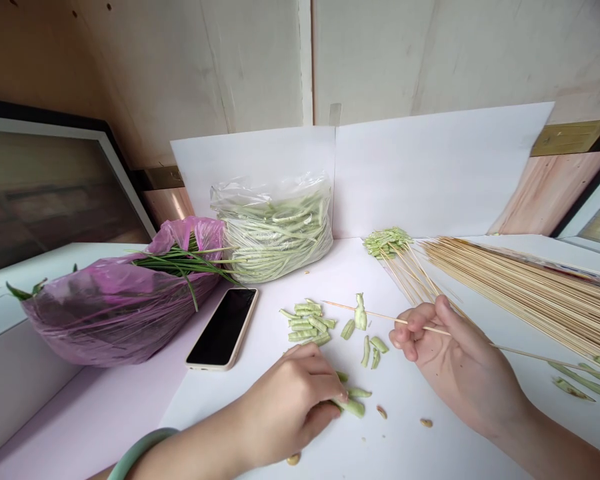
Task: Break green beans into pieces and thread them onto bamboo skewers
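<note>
- Left hand, fingers closed on cut pale-green bean pieces, near the white worktop's front edge.
- Right hand pinches a thin wooden skewer.

This looks like an improvised food-prep corner, perhaps in a home or small eatery; which one is unclear. Raw produce fills a clear plastic bag near eleven o'clock and a purple bag towards eight. Bamboo skewers fan out between three and four, cut bean pieces lie near six on a white work surface, and plain, stained wall panels rise at twelve.
</note>
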